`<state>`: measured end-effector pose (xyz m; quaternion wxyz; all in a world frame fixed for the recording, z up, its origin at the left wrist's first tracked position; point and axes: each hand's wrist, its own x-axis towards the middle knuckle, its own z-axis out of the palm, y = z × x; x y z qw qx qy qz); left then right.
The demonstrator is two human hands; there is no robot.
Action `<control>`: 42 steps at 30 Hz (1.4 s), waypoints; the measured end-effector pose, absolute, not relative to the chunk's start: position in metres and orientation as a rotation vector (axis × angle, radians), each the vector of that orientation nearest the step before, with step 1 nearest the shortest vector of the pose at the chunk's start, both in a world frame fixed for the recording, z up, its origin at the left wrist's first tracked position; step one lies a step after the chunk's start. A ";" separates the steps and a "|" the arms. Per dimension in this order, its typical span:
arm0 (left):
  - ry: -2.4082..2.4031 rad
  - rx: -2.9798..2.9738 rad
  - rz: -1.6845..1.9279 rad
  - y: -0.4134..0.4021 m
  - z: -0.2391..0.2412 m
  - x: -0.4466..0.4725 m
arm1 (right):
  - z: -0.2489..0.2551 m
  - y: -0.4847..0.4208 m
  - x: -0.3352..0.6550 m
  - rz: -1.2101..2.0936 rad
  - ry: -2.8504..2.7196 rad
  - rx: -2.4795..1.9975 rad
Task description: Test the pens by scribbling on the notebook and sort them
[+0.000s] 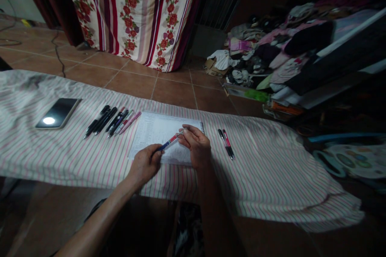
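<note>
A blue, red and white pen (171, 141) is held slantwise between my two hands, over a spiral notebook (147, 128) with writing on its page. My left hand (147, 163) is closed round the pen's blue lower end. At the upper end, the fingertips of my right hand (196, 144) pinch it; what exactly they grip there is too small to tell. Left of the notebook lies a row of several pens (111, 121), mostly black, with a pink pen (130, 122) nearest the page. To the right lie a black pen (226, 143) and a red pen (228, 144) side by side.
A striped cloth (271, 160) covers the low table. On its left side lies a phone (58, 113) reflecting a light. Beyond are the tiled floor (135, 78), a floral curtain (132, 12) and a heap of clothes (271, 44). A patterned plastic seat (352, 160) stands at the right.
</note>
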<state>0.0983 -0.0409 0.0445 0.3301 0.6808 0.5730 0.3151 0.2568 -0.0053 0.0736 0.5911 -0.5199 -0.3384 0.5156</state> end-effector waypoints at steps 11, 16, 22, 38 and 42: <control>1.488 1.752 0.853 -0.041 0.042 0.098 | 0.075 -0.007 0.254 1.175 -0.798 -1.219; 1.473 1.746 0.872 -0.041 0.042 0.098 | 0.076 -0.008 0.251 1.190 -0.823 -1.225; 1.474 1.758 0.883 -0.040 0.041 0.097 | 0.078 -0.010 0.246 1.166 -0.848 -1.242; 1.525 1.791 0.893 -0.039 0.042 0.094 | 0.076 -0.009 0.251 1.178 -0.938 -1.232; 1.549 1.857 0.897 -0.037 0.041 0.091 | 0.076 -0.009 0.253 1.182 -0.984 -1.222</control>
